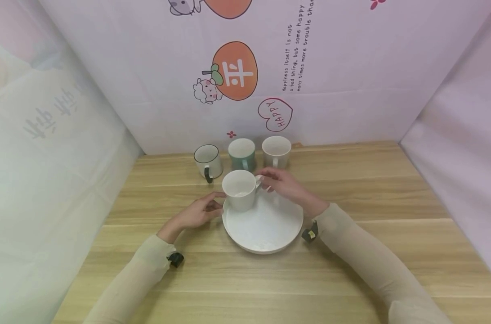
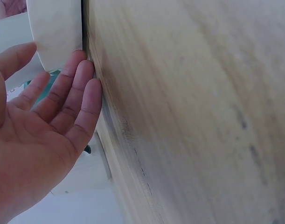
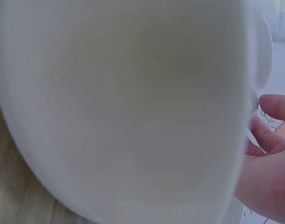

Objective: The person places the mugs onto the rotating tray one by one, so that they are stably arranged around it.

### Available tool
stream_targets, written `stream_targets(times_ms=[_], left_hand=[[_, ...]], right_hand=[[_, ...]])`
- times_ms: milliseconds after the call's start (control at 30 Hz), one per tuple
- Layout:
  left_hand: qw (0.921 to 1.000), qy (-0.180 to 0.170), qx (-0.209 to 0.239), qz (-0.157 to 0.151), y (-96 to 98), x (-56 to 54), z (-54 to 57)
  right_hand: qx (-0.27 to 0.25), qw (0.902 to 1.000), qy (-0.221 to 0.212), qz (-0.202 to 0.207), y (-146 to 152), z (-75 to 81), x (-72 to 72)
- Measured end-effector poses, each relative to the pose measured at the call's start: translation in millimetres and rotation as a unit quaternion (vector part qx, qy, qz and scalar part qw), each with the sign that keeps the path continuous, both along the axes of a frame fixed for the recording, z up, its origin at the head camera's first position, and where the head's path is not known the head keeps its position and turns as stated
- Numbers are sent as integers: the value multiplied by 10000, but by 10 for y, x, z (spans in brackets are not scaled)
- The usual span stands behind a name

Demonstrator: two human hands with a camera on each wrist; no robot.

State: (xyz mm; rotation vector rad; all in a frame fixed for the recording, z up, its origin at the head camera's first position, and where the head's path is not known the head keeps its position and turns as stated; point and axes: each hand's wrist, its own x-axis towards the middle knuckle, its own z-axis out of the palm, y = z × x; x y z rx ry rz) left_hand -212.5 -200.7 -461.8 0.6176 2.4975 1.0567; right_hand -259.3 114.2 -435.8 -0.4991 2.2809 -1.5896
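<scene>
We have the white cup [image 1: 237, 193] at the far-left part of the round white tray [image 1: 265, 227], upright, handle to the right; can't tell if its base touches the tray. Right grip [image 1: 281, 182] is closed down to a pinch, thumb and fingers on the cup's handle; in the right wrist view the tray hides much of that handle. Left grip [image 1: 200, 211] is spread, fingers loosely extended, thumb apart, clasping nothing; it sits at the tray's left edge with the forefinger just beside the cup. Can't tell if that finger touches. On the far side of the bench [image 1: 350, 270] we count three mugs in a row: black-rimmed mug [image 1: 212, 166] at left, its black handle toward the near side, teal mug [image 1: 247, 160] in the middle, pale mug [image 1: 274, 155] at right. Behind the row we see a white printed backdrop [image 1: 342, 103]. Both sleeves [image 1: 363, 247] are cream.
</scene>
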Motion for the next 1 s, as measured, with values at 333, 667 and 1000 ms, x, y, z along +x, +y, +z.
stream_targets(times_ms=[333, 667, 1000], left_hand=[[9999, -54, -47, -112, 2, -6, 36], [9999, -20, -5, -148, -5, -7, 9], [9999, -46, 52, -124, -16, 16, 8]], right_hand=[[-349, 9984, -181, -398, 171, -16, -39], [-621, 9961, -376, -509, 307, -28, -50], [-752, 9948, -463, -508, 392, -25, -60]])
